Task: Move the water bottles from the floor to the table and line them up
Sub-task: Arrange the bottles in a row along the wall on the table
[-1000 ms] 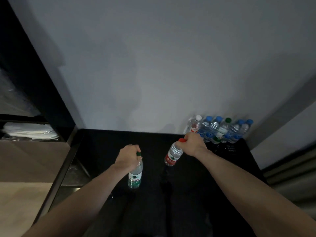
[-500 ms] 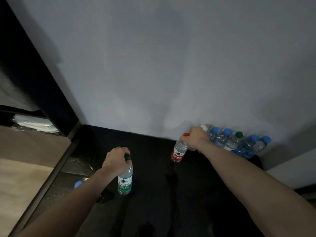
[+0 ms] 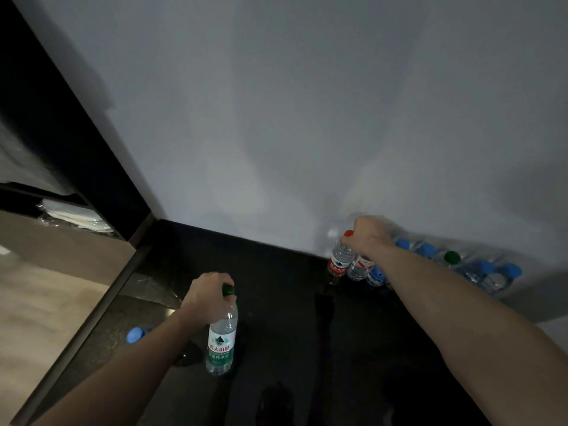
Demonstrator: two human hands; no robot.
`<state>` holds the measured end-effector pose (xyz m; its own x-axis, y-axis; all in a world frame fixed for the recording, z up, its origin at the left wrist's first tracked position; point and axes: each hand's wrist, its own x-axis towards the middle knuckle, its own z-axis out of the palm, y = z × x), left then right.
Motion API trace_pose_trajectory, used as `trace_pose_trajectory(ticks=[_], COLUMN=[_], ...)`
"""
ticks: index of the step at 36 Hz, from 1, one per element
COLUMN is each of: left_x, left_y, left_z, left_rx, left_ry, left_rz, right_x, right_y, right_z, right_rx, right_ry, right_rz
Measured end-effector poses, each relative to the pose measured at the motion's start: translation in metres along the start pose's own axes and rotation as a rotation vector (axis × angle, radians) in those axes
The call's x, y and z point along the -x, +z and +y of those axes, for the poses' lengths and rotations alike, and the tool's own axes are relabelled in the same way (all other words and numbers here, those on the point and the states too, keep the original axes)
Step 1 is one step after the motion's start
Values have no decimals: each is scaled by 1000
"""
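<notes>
My left hand point(image 3: 206, 297) grips the neck of a green-capped, green-labelled water bottle point(image 3: 222, 342), held upright over the black table point(image 3: 276, 302) near its middle. My right hand point(image 3: 370, 236) grips the top of a red-capped, red-labelled bottle point(image 3: 339, 259) at the table's back edge by the wall. It is at the left end of a row of bottles point(image 3: 467, 265) with blue caps and one green cap, lined along the wall to the right.
A blue-capped bottle point(image 3: 135, 335) shows below the table's left edge, partly hidden by my left forearm. A dark cabinet with white folded items point(image 3: 76, 215) stands at the left. The grey wall point(image 3: 307, 118) closes off the back.
My right hand has carried the red-capped bottle back and right to the end of the row. My left hand with the green bottle has stayed near the table's middle. The view has tilted.
</notes>
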<state>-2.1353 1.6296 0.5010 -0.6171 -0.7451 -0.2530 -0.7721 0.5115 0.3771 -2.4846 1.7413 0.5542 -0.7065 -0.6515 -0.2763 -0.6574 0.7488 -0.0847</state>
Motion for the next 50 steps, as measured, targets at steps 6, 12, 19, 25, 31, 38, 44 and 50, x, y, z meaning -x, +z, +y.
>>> trace_pose_trajectory(ticks=[6, 12, 19, 25, 31, 38, 44, 50], left_x=[0, -7, -14, -15, -19, -34, -43, -59], left_y=[4, 2, -1, 2, 1, -4, -5, -5], left_z=[-2, 11, 33, 44, 50, 60, 70, 99], left_rx=[-10, 23, 130, 158, 126, 35, 28, 0], left_ry=[1, 54, 101, 122, 78, -40, -76, -17], left_rz=[-49, -17, 23, 25, 41, 37, 24, 48], right_x=[-14, -21, -17, -13, 5, 50, 81, 92], right_y=[3, 10, 14, 12, 15, 38, 49, 44], right_z=[9, 14, 21, 26, 30, 41, 54, 78], right_rx=[-28, -16, 13, -17, -198, -202, -185, -184], right_ry=[-1, -22, -34, -75, -147, -332, -313, -278], right_rz=[-17, 35, 116, 125, 241, 203, 73, 55])
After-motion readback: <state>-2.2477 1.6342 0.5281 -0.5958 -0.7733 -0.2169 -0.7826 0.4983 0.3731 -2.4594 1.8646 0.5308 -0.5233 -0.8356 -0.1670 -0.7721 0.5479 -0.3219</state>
